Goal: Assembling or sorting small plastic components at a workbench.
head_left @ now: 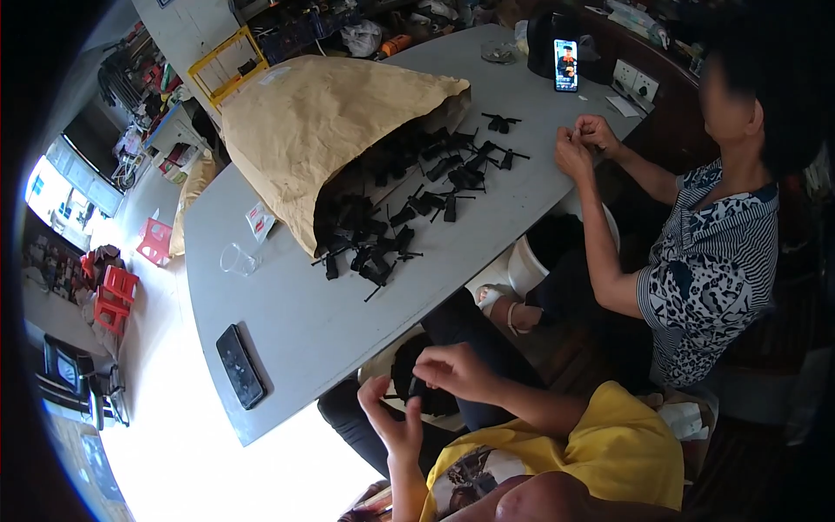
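My left hand (393,423) is raised over my lap, its thumb and index finger apart. Close beside it, my right hand (457,371) has bent fingers pinched on a small black part (414,384); its outline is hard to make out against the dark background. Beyond my hands, a heap of black plastic parts with thin rods (370,235) spills over the grey table (296,335). They come from the mouth of a large brown paper sack (322,113) lying on its side.
A dark phone (241,366) lies near the table's left edge, a clear cup (237,259) behind it. On the right sits another person (713,261), hands together above a white bucket (527,265). A lit phone (565,66) stands at the back. Red stools (116,296) are at left.
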Available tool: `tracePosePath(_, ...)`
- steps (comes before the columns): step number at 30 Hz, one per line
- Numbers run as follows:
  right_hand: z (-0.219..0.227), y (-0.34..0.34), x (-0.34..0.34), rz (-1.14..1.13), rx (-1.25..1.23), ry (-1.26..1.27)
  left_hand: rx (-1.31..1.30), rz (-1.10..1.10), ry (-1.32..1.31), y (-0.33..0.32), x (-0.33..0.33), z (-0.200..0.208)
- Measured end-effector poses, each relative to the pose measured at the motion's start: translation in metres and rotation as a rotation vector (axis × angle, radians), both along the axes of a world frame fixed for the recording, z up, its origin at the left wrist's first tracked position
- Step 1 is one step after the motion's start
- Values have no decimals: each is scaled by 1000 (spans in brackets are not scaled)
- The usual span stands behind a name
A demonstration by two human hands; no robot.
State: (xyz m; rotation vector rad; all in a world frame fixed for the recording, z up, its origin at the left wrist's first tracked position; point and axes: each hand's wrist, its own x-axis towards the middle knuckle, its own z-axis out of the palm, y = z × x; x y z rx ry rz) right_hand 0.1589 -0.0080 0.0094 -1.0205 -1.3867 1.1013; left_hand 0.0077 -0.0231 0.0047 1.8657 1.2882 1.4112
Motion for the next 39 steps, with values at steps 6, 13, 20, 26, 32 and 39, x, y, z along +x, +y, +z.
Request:
tracePosePath(6,-2,-3,0,268,-195,301,-451,-331,-623,-8,-13,-6)
tracePosePath(13,10,0,8,226,272,-126,-615,-559,-952,-4,-12,-6)
tracePosePath(20,7,-11,-5,117,301,-153,-578,-391,-850,-13,-9,-8)
tracePosePath(26,7,-23,-27,-137,353,-223,-543,-258,-926,-13,-4,-7)
tracePosePath(32,5,-26,-37,-235,372,-326,-486,-251,-959,-11,3,-11)
tracePosePath(39,-5,23,-18,-20,397,-314,-582,-181,-1076,0,-5,-5)
